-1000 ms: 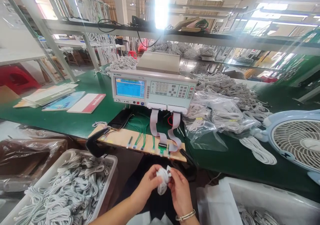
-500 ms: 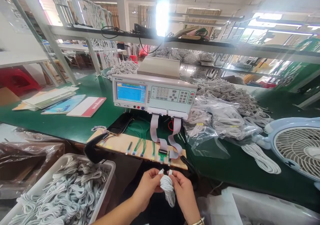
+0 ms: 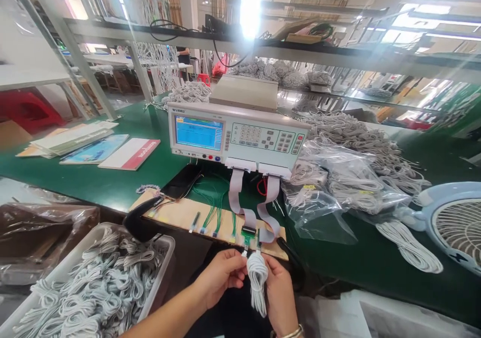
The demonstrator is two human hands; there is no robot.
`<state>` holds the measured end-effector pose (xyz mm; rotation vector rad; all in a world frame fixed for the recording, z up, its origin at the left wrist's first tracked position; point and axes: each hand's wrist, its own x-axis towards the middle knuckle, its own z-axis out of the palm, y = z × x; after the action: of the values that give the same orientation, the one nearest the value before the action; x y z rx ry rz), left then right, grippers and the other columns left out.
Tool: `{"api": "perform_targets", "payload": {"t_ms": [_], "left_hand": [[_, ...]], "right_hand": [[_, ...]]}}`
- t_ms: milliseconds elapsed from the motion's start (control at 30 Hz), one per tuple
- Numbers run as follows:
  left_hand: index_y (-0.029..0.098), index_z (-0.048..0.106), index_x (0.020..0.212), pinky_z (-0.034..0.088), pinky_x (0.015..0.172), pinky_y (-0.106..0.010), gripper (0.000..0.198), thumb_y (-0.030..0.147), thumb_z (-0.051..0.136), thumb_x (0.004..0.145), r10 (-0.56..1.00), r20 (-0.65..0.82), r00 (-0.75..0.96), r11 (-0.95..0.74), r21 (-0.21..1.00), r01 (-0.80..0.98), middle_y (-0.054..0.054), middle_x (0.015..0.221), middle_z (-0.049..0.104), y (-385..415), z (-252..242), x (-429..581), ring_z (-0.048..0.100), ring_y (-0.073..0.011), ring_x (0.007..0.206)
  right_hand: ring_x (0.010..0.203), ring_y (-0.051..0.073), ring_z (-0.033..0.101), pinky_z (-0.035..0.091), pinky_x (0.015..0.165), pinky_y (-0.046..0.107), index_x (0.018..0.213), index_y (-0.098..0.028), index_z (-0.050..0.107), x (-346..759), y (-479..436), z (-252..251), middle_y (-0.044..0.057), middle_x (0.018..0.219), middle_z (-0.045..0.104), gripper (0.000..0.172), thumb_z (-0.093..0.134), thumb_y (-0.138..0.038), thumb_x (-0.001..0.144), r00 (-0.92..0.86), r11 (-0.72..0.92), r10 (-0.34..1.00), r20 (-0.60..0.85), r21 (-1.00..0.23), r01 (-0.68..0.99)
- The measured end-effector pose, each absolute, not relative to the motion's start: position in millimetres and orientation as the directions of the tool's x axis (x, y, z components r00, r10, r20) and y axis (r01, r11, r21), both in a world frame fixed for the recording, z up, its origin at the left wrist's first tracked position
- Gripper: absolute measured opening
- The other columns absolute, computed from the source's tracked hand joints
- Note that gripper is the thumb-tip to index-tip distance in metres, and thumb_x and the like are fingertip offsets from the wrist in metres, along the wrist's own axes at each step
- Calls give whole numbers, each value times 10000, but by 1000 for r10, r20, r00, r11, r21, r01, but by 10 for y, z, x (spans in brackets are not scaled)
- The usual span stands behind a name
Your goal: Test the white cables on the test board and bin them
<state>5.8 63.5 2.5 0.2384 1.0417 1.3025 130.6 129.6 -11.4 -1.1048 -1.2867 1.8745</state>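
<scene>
Both my hands hold a coiled white cable point(image 3: 257, 283) in front of me, just below the wooden test board point(image 3: 188, 212). My left hand point(image 3: 222, 274) pinches one plug end and my right hand point(image 3: 277, 289) pinches the other. The two plug ends point up at the small green connector block point(image 3: 248, 237) on the board's front edge, touching or nearly touching it. The coil hangs down between my hands. Two grey ribbon cables point(image 3: 240, 197) run from the board up to the cable tester point(image 3: 236, 136), whose blue screen is lit.
A white bin point(image 3: 93, 283) of coiled white cables stands at my lower left. Bagged cables point(image 3: 338, 182) and loose bundles lie right of the tester. A pale blue fan point(image 3: 454, 225) sits at the far right. Papers and booklets point(image 3: 93, 147) lie on the green table's left.
My hands lifted the cable from my lap toward the board. The two plug ends were pulled free of the coil and now reach the green connector block.
</scene>
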Motion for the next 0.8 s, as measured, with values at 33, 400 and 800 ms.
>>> {"api": "perform_targets", "payload": {"t_ms": [33,400,800], "left_hand": [[135,449,617,358,418,-146,224,282,619,620,861,-498,-104,313,680,-663,1,561,507,644,19,66,426,-48,455],[137,443,577,332,455,-171,277,333,637,593,797,-437,-417,68,751,-657,25,515,466,645,-62,364,417,-55,454],[126,455,578,314,449,-166,231,276,625,619,794,-439,-421,23,713,-701,24,515,462,667,-48,357,383,-40,429]], "right_hand": [[607,166,558,421,558,249,878,-134,636,1330,1310,-104,49,700,655,318,605,-371,668,-483,-308,831,-275,-951,11],[535,136,525,422,522,240,915,-170,606,1462,1248,-14,34,703,650,320,606,-373,668,-524,-209,820,-228,-973,96],[449,86,442,361,405,190,870,-137,583,1461,1241,-52,-8,544,565,313,599,-383,678,-565,-250,791,-236,-967,53]]}}
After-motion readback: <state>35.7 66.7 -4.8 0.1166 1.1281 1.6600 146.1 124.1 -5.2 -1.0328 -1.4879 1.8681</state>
